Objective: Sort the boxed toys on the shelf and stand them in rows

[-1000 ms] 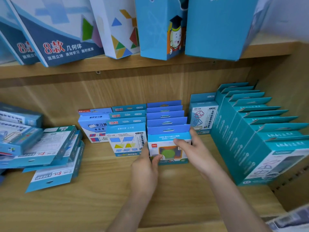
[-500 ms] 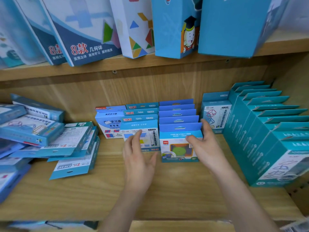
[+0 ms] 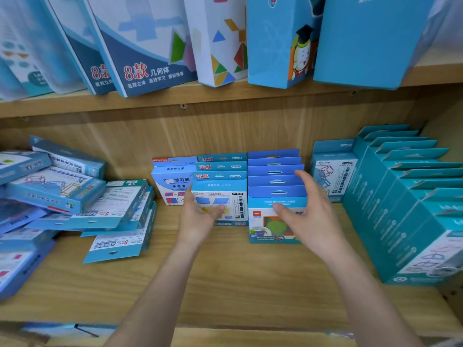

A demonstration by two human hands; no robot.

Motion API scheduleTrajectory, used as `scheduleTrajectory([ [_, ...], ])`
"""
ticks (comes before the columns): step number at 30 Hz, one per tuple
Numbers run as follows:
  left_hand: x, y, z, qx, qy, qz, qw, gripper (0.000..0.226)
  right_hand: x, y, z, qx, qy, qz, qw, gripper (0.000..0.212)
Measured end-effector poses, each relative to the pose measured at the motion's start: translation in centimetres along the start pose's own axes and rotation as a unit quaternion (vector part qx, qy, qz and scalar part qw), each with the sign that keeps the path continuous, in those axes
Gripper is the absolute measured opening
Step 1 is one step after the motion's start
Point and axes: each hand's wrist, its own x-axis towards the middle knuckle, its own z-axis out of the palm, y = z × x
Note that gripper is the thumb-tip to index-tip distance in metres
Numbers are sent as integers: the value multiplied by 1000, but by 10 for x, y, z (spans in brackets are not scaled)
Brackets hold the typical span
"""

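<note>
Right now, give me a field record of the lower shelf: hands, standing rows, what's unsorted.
left hand: open, in front of the CY-0159 box row, holding nothing
right hand: open, spread at the deli box row, thumb across its front box
standing rows: CY-0159 box row, deli box row, teal box row at the right
unsorted: flat box pile lying at the left
surface: wooden lower shelf

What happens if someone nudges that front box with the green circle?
Being cardboard, the front box probably stays stiff. It stands thin and upright, so a push might tip it. It likely slides easily on the smooth wooden shelf.
</note>
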Motion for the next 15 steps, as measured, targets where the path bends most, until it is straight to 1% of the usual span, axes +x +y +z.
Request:
scheduleTrajectory([
  [5, 4, -6, -2, 18, 0, -2, 1000, 71, 0, 0, 0, 5, -12, -1, 1000, 76],
  [7, 2, -4, -1, 26, -1, -4, 1000, 79, -2, 1, 0, -36, -5, -4, 999, 77],
  [9, -5, 0, -4, 58, 17, 2, 998, 88, -3, 0, -2, -107, 24, -38, 993, 79],
  [10, -10, 2, -8, 82, 33, 14, 996, 90, -3, -3, -4, -132, 43, -62, 988, 77],
  [12, -22, 4, -21, 123, 56, 54, 989, 87, -4, -11, -7, -145, 71, -101, 982, 71],
  [15, -37, 3, -52, 163, 60, 142, 975, 68, -10, -30, -4, -130, 86, -149, 976, 60],
])
